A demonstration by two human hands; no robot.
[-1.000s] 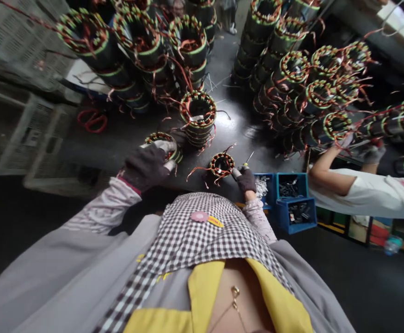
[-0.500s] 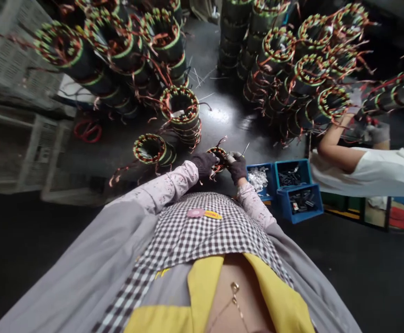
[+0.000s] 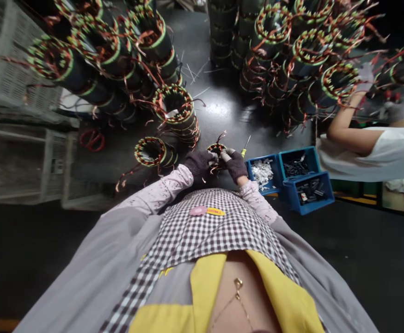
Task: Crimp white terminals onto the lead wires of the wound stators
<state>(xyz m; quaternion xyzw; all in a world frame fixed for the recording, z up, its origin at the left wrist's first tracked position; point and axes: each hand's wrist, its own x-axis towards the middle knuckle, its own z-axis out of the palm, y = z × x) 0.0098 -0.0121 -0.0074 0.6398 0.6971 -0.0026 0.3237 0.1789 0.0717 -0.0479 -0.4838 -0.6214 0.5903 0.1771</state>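
A small motor stator (image 3: 217, 148), its ring of copper windings facing up, stands on the bench close in front of my apron. My left hand (image 3: 198, 163), in a dark glove with grey fingertips, is closed on its left side. My right hand (image 3: 235, 164), gloved alike, has its fingers bent and pressed together at the right edge of the windings. Any small piece or wire between the fingertips is too small to make out. Just beyond the right hand lies a screwdriver (image 3: 244, 151) with a yellow-green handle. Another stator (image 3: 150, 151) rests tilted to the left.
Stacked stators (image 3: 174, 105) rise at the left and more stacks (image 3: 308, 51) at the right. Blue bins (image 3: 308, 210) of small white and black parts sit right of my hand. Red-handled scissors (image 3: 92, 139) lie left, near grey crates (image 3: 54, 166). A co-worker's arm (image 3: 349, 118) reaches in at right.
My right hand has shifted slightly at the stator's edge, and the screwdriver's handle now shows beyond it. The whole view has shifted a little. Both hands stay at the stator.
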